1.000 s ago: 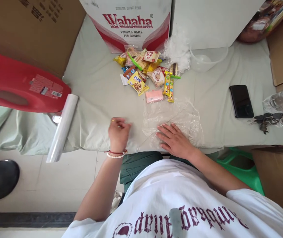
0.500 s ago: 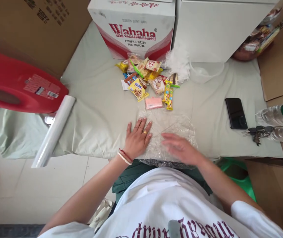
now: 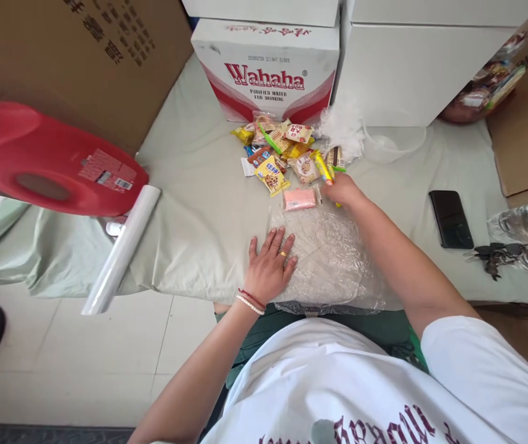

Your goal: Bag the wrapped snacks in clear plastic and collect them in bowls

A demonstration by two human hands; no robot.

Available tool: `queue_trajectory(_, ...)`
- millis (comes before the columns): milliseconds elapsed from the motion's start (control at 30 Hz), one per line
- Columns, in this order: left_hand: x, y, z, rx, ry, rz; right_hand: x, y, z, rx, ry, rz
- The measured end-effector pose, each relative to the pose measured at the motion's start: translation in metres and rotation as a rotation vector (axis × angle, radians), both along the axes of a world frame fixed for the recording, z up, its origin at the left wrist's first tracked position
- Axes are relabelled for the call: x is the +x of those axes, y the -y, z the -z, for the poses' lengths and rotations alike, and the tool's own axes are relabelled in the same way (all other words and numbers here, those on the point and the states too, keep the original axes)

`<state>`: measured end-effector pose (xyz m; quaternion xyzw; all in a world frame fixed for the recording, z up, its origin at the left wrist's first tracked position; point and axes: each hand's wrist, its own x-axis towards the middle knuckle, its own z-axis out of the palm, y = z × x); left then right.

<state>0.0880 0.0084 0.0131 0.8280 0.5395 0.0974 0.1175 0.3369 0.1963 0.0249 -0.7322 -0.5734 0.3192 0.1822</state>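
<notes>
I've got the L hand [image 3: 270, 268] palm-down at the L edge of the clear plastic film [image 3: 323, 253], fingers spread & released, holding nothing. Film lies wrinkled flat on the cloth-covered table [image 3: 199, 234], running over the near edge by the person's lap.

R hand [image 3: 344, 190] is up at the R side of the snack pile, fingers on a yellow snack stick [image 3: 323, 166]; can't tell from here if they're fully closed on it, as the hand hides part. R forearm passes over the film's R side. Pink pkt [image 3: 299, 198] sits b/w film and pile, just L of that hand; yellow cookie pkt [image 3: 272, 176] is farther L.

Behind the pile I see the Wahaha carton [image 3: 273, 68], w/ a clear bowl [image 3: 395, 145] to its R. Phone [image 3: 451, 219] is well apart on the R; plastic roll [image 3: 122, 253] slants off the table edge on the L, nr the red jug [image 3: 51, 160].
</notes>
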Motion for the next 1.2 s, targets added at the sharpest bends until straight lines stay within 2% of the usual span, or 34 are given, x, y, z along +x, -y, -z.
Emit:
queue_trajectory(67,-0.001,0.000,-0.001,-0.002,0.015,0.003,0.022,0.014,0.001,0.055,-0.184,0.027)
queue_trajectory(133,-0.001,0.000,-0.001,-0.004,0.027,0.006,0.047,0.032,0.000,0.215,-0.280,0.070)
queue_trajectory(233,-0.001,0.000,-0.001,0.001,0.036,0.006,0.080,0.063,0.000,0.466,-0.163,0.114)
queue_trajectory(300,-0.002,-0.001,-0.001,0.004,0.037,0.007,0.096,0.080,0.005,0.460,-0.002,0.077)
queue_trajectory(367,-0.002,-0.001,-0.001,0.004,0.038,0.007,0.105,0.090,0.009,0.380,0.131,-0.003)
queue_trajectory(433,-0.002,-0.001,-0.001,0.004,0.037,0.004,0.108,0.094,0.005,0.338,0.192,-0.049)
queue_trajectory(533,-0.002,-0.001,-0.001,0.007,0.030,0.000,0.094,0.095,-0.018,0.354,0.195,-0.111)
queue_trajectory(600,-0.001,-0.001,-0.001,0.008,0.021,0.001,0.073,0.100,-0.037,0.335,0.205,-0.309)
queue_trajectory(667,-0.001,0.000,-0.001,0.010,0.007,0.002,0.045,0.111,-0.050,0.267,0.256,-0.584)
queue_trajectory(733,-0.001,0.000,-0.001,0.020,-0.007,0.000,0.020,0.127,-0.053,0.189,0.352,-0.797)
queue_trajectory(767,-0.001,0.000,0.000,0.026,-0.013,-0.001,0.010,0.135,-0.052,0.157,0.406,-0.859)
queue_trajectory(867,-0.001,0.000,0.001,0.038,-0.024,-0.002,0.001,0.145,-0.046,0.105,0.448,-0.945)
queue_trajectory(933,-0.002,0.000,0.002,0.041,-0.025,0.003,0.009,0.129,-0.047,0.119,0.317,-0.996)
queue_trajectory(1000,-0.002,0.000,0.004,0.045,-0.024,0.007,0.018,0.090,-0.052,0.187,0.158,-0.988)
queue_trajectory(1033,-0.003,0.000,0.004,0.049,-0.023,0.009,0.021,0.063,-0.055,0.231,0.113,-0.932)
queue_trajectory(1100,-0.003,0.000,0.005,0.058,-0.022,0.008,0.021,0.003,-0.057,0.278,0.148,-0.709)
queue_trajectory(1133,-0.003,-0.001,0.005,0.061,-0.021,0.008,0.018,-0.028,-0.056,0.260,0.193,-0.578)
queue_trajectory(1200,-0.003,-0.001,0.005,0.061,-0.018,0.007,0.008,-0.082,-0.051,0.184,0.268,-0.423)
